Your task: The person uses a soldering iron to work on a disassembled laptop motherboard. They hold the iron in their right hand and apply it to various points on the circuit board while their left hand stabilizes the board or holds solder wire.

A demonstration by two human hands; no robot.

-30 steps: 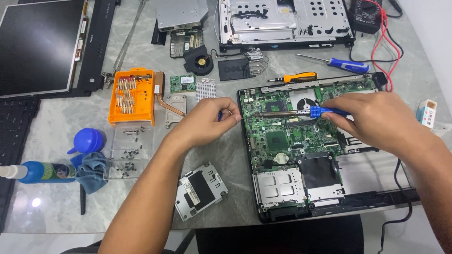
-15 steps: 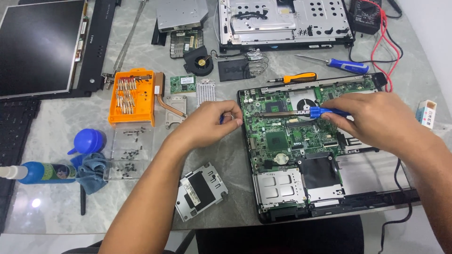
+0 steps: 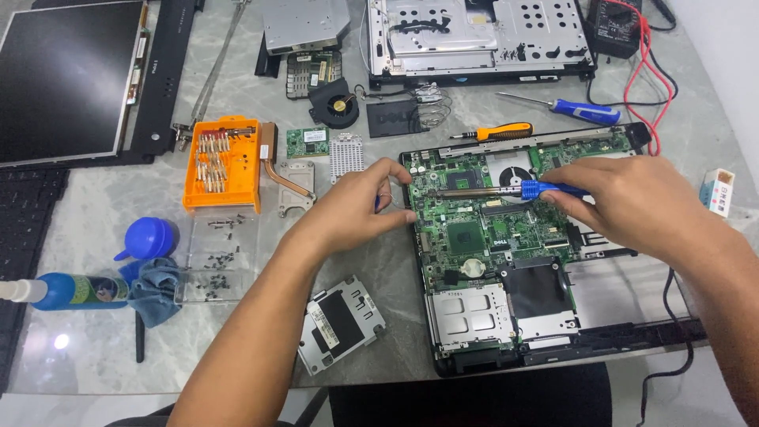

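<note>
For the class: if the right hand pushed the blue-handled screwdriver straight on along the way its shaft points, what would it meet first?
The right hand holds a blue-handled screwdriver pointing left across the green laptop motherboard. Straight on, its tip would probably first meet the left hand's fingertips at the board's left edge, though depth is unclear.

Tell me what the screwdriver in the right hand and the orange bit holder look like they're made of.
The screwdriver in the right hand: its shaft looks like bare metal, thin, grey and dully shiny; its handle looks like moulded blue plastic, slightly translucent. The orange bit holder looks like matte plastic, judging by its uniform bright colour and moulded rim; the bits inside look like metal with a brassy sheen.
</note>
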